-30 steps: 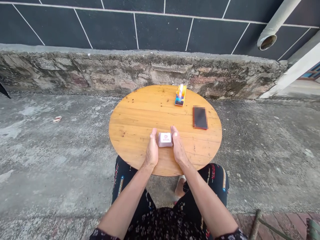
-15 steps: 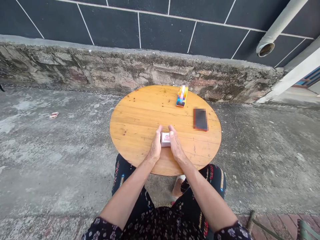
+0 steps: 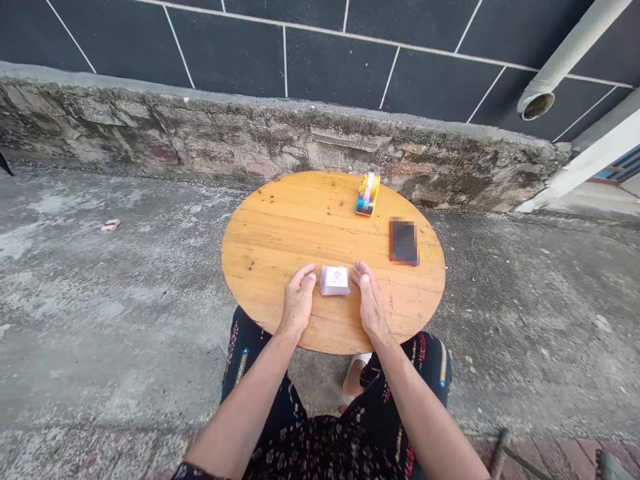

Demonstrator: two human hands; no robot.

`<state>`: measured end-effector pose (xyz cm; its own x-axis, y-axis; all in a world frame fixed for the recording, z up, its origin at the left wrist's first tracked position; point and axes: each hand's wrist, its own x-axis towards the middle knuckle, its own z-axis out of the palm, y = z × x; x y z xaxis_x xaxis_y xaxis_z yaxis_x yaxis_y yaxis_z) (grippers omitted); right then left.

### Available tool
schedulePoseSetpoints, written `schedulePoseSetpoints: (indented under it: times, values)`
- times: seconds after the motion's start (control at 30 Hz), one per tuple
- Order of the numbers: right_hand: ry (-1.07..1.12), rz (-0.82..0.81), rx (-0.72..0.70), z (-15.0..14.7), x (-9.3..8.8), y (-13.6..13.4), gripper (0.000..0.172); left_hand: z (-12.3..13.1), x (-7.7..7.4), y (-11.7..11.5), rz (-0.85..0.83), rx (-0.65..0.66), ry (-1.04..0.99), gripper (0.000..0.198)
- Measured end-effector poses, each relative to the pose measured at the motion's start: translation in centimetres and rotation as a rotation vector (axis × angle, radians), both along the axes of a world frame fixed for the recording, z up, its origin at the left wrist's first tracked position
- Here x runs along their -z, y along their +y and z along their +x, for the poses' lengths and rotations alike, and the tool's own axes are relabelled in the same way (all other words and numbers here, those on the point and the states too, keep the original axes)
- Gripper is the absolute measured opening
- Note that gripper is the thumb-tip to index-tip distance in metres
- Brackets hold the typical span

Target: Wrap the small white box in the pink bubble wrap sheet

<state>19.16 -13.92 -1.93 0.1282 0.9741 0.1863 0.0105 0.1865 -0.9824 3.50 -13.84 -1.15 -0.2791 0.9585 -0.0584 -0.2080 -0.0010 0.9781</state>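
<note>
A small white packet with a pink print on top, in what looks like a clear wrapper, lies on the round wooden table near its front. To its left, my left hand rests edge-down with the fingers stretched forward, a small gap from the packet. My right hand stands on the other side in the same way, also apart from it, thumb on top. Neither hand holds anything.
A yellow and blue tape dispenser stands at the table's far edge. Right of centre lies a dark, pixelated flat object with a reddish border. A low stone wall base runs behind the table. Litter lies on the concrete at left.
Both hands have let go of the packet and moved apart, left hand to the left, right hand to the right. The packet stays on the table. The view has shifted slightly.
</note>
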Motion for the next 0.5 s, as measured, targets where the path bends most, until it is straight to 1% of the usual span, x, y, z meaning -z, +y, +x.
schedulePoseSetpoints:
  times: [0.1,0.17,0.27,0.37,0.43,0.5]
  values:
    - [-0.071,0.009,-0.007,0.0,0.1,-0.3,0.055,0.2,0.1,0.1,0.013,-0.017,0.030,0.033]
    - [-0.099,0.012,-0.008,-0.1,-0.1,-0.6,0.055,0.2,0.3,0.0,0.023,-0.006,0.012,0.032]
    - [-0.152,-0.003,-0.036,-0.3,-0.7,-0.9,0.056,0.4,0.7,-0.2,0.051,0.030,-0.077,0.034]
    - [-0.202,-0.027,-0.072,-0.6,-1.3,-1.1,0.060,1.0,0.9,-0.3,0.060,0.062,-0.197,0.039]
    - [-0.230,-0.028,-0.080,-0.7,-1.4,-1.0,0.064,1.5,0.7,-0.4,0.053,0.095,-0.260,0.044]
    - [-0.259,-0.030,-0.096,-0.8,-1.4,-0.9,0.067,2.0,0.2,-0.5,0.041,0.126,-0.300,0.048]
